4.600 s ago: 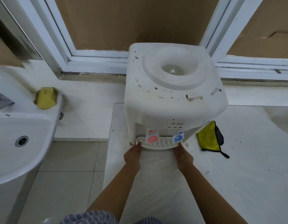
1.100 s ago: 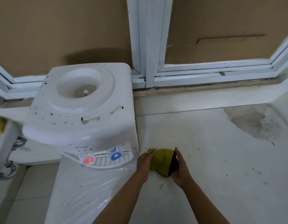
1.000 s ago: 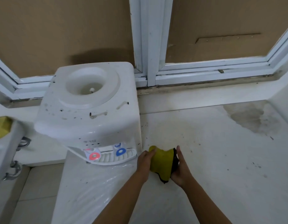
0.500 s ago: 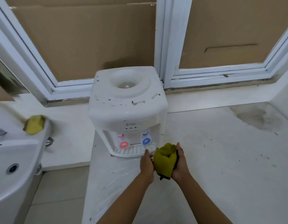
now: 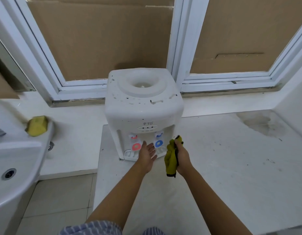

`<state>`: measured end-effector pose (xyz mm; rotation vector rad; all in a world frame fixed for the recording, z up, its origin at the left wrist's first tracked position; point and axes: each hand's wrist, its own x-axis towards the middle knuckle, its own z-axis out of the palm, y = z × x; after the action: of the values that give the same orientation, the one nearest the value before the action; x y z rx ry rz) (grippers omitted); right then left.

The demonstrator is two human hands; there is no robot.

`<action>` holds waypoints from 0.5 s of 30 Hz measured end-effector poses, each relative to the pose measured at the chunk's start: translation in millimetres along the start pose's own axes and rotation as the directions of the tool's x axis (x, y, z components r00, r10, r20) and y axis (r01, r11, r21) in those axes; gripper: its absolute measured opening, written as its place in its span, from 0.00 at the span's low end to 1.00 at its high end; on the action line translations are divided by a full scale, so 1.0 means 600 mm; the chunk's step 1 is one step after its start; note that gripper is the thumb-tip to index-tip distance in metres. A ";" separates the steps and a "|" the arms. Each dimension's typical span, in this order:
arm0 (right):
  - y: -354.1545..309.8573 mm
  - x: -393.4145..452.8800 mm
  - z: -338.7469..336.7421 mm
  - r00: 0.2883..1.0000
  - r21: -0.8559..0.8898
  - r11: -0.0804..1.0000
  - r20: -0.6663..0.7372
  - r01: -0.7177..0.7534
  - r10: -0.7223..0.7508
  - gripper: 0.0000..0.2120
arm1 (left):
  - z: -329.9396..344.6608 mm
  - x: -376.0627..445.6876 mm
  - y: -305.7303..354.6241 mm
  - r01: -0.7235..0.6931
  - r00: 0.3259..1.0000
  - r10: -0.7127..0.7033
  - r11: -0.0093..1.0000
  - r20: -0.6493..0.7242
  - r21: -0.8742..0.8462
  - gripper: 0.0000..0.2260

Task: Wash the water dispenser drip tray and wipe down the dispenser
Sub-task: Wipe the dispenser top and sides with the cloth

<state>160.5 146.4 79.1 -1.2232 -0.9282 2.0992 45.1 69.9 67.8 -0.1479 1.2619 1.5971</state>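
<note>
Head view, dispenser: the white plastic tabletop water dispenser (image 5: 144,106) stands at the back edge of the pale tabletop (image 5: 223,167), against the window frame, and its top is speckled with dark spots.
Head view, drip tray: the white slotted drip tray (image 5: 129,154) sits in its recess at the dispenser's foot, under the red tap (image 5: 136,146) and the blue tap (image 5: 158,143).
Head view, left hand: the left hand (image 5: 146,154) is open, fingers straight, reaching in between the two taps and over the tray; whether it touches the tray I cannot tell.
Head view, right hand: the right hand (image 5: 181,155) grips a bunched yellow microfibre cloth with dark edging (image 5: 171,158), held upright just to the right of the blue tap and clear of the dispenser's front.
Head view, sink side: a white basin (image 5: 16,167) is off to the left with a yellow sponge (image 5: 36,126) on its ledge.
Progress: early going, by my read. The tray looks unwashed and in place, and the spots say wiping is not done.
What's left: pull the tray, wash it at the basin, wipe the casing.
</note>
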 end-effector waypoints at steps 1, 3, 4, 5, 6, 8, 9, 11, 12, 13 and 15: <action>0.006 0.006 0.006 0.994 -0.116 0.990 -0.066 0.077 -0.085 0.13 | 0.000 0.001 0.003 0.002 1.000 -0.002 1.000 0.022 0.027 0.28; 0.020 0.010 0.023 0.953 -0.286 0.931 -0.135 0.226 -0.273 0.13 | -0.001 0.002 0.007 0.011 0.998 -0.014 0.999 0.066 0.043 0.30; 0.027 0.008 0.033 0.925 -0.342 0.892 -0.131 0.296 -0.357 0.14 | -0.002 0.003 0.006 0.015 0.996 -0.019 0.999 0.085 0.042 0.30; 0.036 0.006 0.044 0.894 -0.383 0.850 -0.119 0.361 -0.433 0.14 | -0.003 0.002 0.007 0.018 0.995 -0.022 0.999 0.093 0.044 0.31; 0.045 0.003 0.051 0.865 -0.408 0.814 -0.102 0.414 -0.491 0.13 | -0.002 0.000 0.008 0.016 0.996 -0.020 0.999 0.091 0.051 0.31; 0.063 0.003 0.058 0.829 -0.443 0.760 -0.066 0.475 -0.556 0.10 | -0.003 -0.004 0.011 0.003 0.995 -0.011 0.997 0.098 0.080 0.31; 0.075 0.008 0.054 0.824 -0.473 0.738 -0.043 0.481 -0.565 0.09 | -0.002 -0.007 0.013 -0.005 0.993 -0.005 0.996 0.114 0.087 0.31; 0.099 0.015 0.037 0.843 -0.530 0.714 0.003 0.458 -0.538 0.07 | -0.005 -0.004 0.017 -0.006 0.991 -0.005 0.997 0.136 0.081 0.32; 0.110 0.017 0.026 0.851 -0.545 0.712 0.006 0.442 -0.524 0.07 | -0.005 -0.003 0.019 -0.005 0.991 -0.007 0.996 0.134 0.085 0.32; 0.119 0.016 0.016 0.855 -0.542 0.724 -0.019 0.426 -0.518 0.09 | -0.005 -0.003 0.020 -0.003 0.992 -0.009 0.995 0.124 0.096 0.32; 0.125 0.004 0.003 0.845 -0.480 0.770 -0.102 0.421 -0.525 0.08 | -0.006 -0.002 0.020 -0.002 0.995 -0.009 0.994 0.103 0.111 0.32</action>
<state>150.1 101.3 20.0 -1.2393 -1.4795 1.3467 34.6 67.8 74.7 0.0026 1.2652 1.5081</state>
